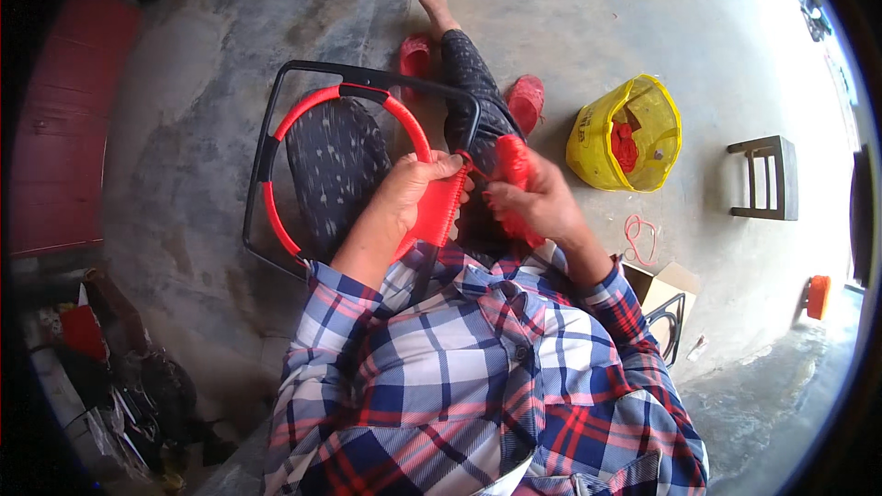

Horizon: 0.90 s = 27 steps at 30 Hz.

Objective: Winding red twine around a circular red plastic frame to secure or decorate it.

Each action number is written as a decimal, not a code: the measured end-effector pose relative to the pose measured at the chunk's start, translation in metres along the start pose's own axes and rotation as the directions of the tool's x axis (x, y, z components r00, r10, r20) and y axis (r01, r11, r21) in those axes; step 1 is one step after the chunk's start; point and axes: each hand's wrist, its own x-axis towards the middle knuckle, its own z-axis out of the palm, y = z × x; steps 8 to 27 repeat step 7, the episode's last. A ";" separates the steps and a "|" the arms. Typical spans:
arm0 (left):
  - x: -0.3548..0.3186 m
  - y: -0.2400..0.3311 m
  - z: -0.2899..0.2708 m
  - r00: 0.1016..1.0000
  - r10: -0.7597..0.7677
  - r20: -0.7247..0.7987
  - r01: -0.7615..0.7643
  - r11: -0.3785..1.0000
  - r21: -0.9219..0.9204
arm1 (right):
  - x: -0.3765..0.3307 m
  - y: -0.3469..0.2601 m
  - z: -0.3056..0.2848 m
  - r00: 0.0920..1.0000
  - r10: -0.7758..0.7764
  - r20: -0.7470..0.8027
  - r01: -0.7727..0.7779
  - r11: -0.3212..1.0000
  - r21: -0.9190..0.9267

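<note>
A black rectangular frame with a red-wrapped ring inside it rests across my lap. My left hand is closed on its right side, thumb on top, where red cord winding runs in a tight row along the black bar. My right hand grips a bundle of red cord just right of the frame and is slightly blurred. Between the two hands, a strand of red cord reaches the frame near my left thumb. My left fingers are partly hidden behind the frame.
To the right stands a yellow basket with red material inside. Beyond it is a dark stool. Loose red cord lies on the floor near a cardboard box. Red slippers sit by my legs. Clutter fills the lower left.
</note>
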 end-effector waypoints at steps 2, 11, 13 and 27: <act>0.001 0.001 0.003 1.000 -0.021 -0.007 0.021 0.999 -0.030 | -0.010 -0.010 -0.009 0.978 -0.206 0.030 0.207 0.975 -0.084; 0.007 0.000 -0.003 0.999 -0.037 0.000 0.036 0.998 0.041 | -0.019 -0.012 -0.008 0.992 -0.095 0.077 0.103 0.988 -0.113; 0.007 0.000 -0.003 0.999 -0.037 0.000 0.036 0.998 0.041 | -0.019 -0.012 -0.008 0.992 -0.095 0.077 0.103 0.988 -0.113; 0.007 0.000 -0.003 0.999 -0.037 0.000 0.036 0.998 0.041 | -0.019 -0.012 -0.008 0.992 -0.095 0.077 0.103 0.988 -0.113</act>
